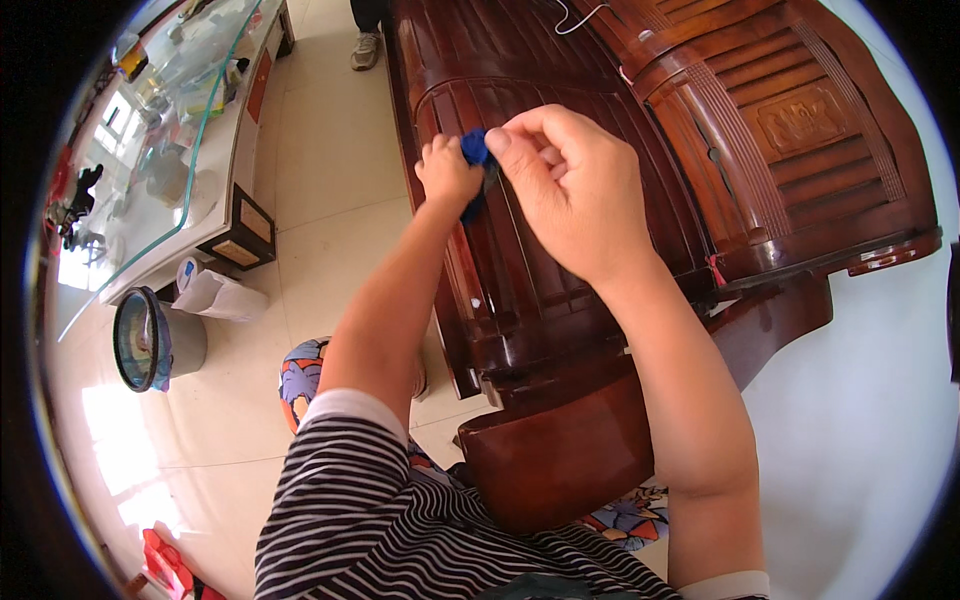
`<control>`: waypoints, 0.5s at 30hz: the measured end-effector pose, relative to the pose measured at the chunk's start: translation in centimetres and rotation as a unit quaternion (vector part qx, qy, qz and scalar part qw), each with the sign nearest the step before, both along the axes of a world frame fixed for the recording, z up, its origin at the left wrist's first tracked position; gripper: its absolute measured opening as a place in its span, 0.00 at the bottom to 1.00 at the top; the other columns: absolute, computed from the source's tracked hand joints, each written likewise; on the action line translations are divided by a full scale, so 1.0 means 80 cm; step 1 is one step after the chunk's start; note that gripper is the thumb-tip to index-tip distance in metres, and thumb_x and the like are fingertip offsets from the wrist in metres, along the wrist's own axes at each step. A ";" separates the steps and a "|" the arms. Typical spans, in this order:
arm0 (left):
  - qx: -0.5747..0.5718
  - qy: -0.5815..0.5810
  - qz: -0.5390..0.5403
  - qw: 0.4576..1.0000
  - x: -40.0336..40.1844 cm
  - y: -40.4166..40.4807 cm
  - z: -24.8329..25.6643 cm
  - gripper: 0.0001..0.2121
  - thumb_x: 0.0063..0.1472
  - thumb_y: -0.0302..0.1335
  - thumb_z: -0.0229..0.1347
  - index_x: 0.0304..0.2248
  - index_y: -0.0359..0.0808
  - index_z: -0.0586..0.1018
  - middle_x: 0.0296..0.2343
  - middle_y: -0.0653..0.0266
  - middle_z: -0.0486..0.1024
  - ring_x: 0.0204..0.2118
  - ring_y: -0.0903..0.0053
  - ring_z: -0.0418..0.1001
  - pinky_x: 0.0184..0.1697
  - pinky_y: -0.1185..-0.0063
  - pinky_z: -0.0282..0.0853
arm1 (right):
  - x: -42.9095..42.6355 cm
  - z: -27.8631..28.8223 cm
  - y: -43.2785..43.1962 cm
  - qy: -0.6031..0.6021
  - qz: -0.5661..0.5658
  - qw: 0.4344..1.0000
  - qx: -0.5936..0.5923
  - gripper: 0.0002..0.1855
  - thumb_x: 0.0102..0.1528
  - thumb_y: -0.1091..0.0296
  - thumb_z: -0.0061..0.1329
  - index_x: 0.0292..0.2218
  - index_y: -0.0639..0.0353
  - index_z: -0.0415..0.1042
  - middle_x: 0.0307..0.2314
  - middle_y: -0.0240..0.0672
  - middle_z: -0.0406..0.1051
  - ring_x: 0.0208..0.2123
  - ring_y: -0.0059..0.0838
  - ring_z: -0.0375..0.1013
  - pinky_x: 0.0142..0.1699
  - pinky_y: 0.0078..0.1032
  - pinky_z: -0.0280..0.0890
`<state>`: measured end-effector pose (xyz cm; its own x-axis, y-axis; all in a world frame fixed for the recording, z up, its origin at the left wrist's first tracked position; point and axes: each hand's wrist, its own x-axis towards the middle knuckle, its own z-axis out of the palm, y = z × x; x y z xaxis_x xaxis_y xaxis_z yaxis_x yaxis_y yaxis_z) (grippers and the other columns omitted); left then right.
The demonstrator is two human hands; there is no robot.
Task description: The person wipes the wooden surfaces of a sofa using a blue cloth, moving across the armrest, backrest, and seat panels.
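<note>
A dark blue piece of fabric [474, 148], bunched up, is held over the slatted seat of a dark wooden bench. My left hand [448, 169] grips it from the left, and a darker fold hangs below the palm. The thumb and index finger of my right hand [581, 187] are pinched together at the fabric's upper right edge. The other fingers of that hand are curled in. What exactly lies between the right fingertips is mostly hidden by the thumb. Under both hands runs the glossy bench seat [540, 247].
The bench's carved backrest [802, 124] rises on the right, and its curved armrest [555, 450] is against my body. To the left stand a glass-topped table [161, 142], a lined waste bin [187, 341] and a white bag [221, 295]. Another person's shoe [366, 50] is at the top.
</note>
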<state>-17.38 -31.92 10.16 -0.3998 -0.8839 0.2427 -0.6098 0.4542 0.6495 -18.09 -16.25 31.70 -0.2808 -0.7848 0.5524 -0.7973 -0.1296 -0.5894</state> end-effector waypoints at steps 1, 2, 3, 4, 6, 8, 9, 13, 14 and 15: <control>0.017 -0.007 0.007 1.000 -0.006 -0.015 0.003 0.19 0.43 0.31 0.59 0.38 0.38 0.75 0.41 0.63 0.69 0.46 0.64 0.65 0.47 0.65 0.61 | -0.006 -0.002 -0.001 0.019 -0.008 1.000 -0.009 0.11 0.54 0.65 0.52 0.30 0.65 0.73 0.18 0.32 0.71 0.19 0.15 0.66 0.24 0.15 0.61; 0.013 -0.015 0.023 1.000 -0.009 -0.017 0.002 0.20 0.43 0.32 0.60 0.38 0.38 0.75 0.41 0.63 0.69 0.47 0.64 0.65 0.47 0.65 0.61 | -0.010 -0.004 -0.003 0.016 -0.014 1.000 -0.009 0.11 0.54 0.64 0.51 0.30 0.65 0.73 0.18 0.32 0.71 0.19 0.15 0.66 0.25 0.15 0.61; 0.009 -0.024 0.036 0.999 -0.011 -0.013 0.002 0.21 0.42 0.32 0.60 0.39 0.38 0.75 0.41 0.63 0.69 0.47 0.65 0.64 0.47 0.66 0.61 | -0.012 -0.005 -0.004 0.012 -0.023 1.000 -0.009 0.11 0.54 0.64 0.51 0.30 0.65 0.73 0.18 0.32 0.70 0.19 0.15 0.66 0.25 0.15 0.61; -0.002 -0.022 0.030 0.999 -0.009 -0.007 0.001 0.21 0.42 0.32 0.61 0.39 0.38 0.75 0.41 0.63 0.69 0.47 0.65 0.64 0.47 0.66 0.61 | -0.012 -0.005 -0.004 0.004 -0.023 1.000 -0.002 0.12 0.54 0.63 0.51 0.29 0.64 0.73 0.19 0.35 0.71 0.20 0.22 0.68 0.26 0.19 0.62; -0.024 -0.019 0.020 0.999 0.003 0.018 -0.003 0.22 0.42 0.33 0.62 0.40 0.38 0.74 0.41 0.63 0.69 0.47 0.65 0.64 0.47 0.66 0.60 | -0.010 -0.002 -0.004 -0.011 -0.023 1.000 0.010 0.12 0.52 0.62 0.51 0.26 0.63 0.72 0.21 0.40 0.72 0.21 0.34 0.71 0.27 0.27 0.66; -0.012 -0.004 -0.011 1.000 0.018 0.063 0.002 0.24 0.40 0.32 0.63 0.40 0.39 0.74 0.40 0.62 0.69 0.46 0.64 0.64 0.48 0.65 0.60 | -0.010 -0.005 -0.002 0.001 -0.010 1.000 0.000 0.12 0.54 0.63 0.51 0.29 0.64 0.73 0.20 0.36 0.72 0.20 0.23 0.68 0.26 0.20 0.63; -0.018 0.009 -0.036 0.999 0.030 0.084 0.002 0.26 0.38 0.30 0.63 0.41 0.39 0.74 0.40 0.62 0.68 0.47 0.63 0.64 0.48 0.65 0.60 | -0.007 -0.003 -0.003 0.007 0.000 1.000 -0.009 0.12 0.54 0.63 0.51 0.30 0.65 0.73 0.20 0.34 0.72 0.20 0.17 0.67 0.26 0.17 0.62; -0.033 0.089 -0.179 0.979 0.101 0.169 -0.013 0.35 0.38 0.39 0.61 0.48 0.34 0.69 0.44 0.53 0.65 0.49 0.59 0.61 0.52 0.64 0.55 | -0.001 -0.006 -0.004 0.026 -0.002 0.999 0.035 0.12 0.54 0.63 0.51 0.30 0.64 0.73 0.21 0.37 0.73 0.21 0.20 0.68 0.27 0.18 0.63; -0.040 0.127 -0.196 0.971 0.112 0.186 -0.012 0.35 0.38 0.40 0.60 0.48 0.32 0.68 0.44 0.53 0.65 0.49 0.58 0.60 0.52 0.64 0.55 | -0.002 -0.006 -0.004 0.033 -0.008 0.998 0.045 0.12 0.54 0.63 0.51 0.30 0.64 0.73 0.22 0.37 0.73 0.21 0.21 0.69 0.27 0.19 0.63; -0.043 0.145 -0.210 0.966 0.119 0.198 -0.009 0.35 0.37 0.37 0.61 0.48 0.31 0.67 0.45 0.53 0.64 0.49 0.59 0.60 0.51 0.65 0.55 | -0.003 -0.005 -0.003 0.034 -0.009 0.998 0.049 0.12 0.54 0.63 0.51 0.30 0.64 0.73 0.22 0.37 0.73 0.21 0.21 0.69 0.27 0.19 0.63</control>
<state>-7.90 -16.05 9.47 -0.6230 -0.6305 0.4630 -0.1592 0.6816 0.7142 -18.34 -16.49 31.28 -0.2593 -0.8312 0.4918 -0.8373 -0.0604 -0.5434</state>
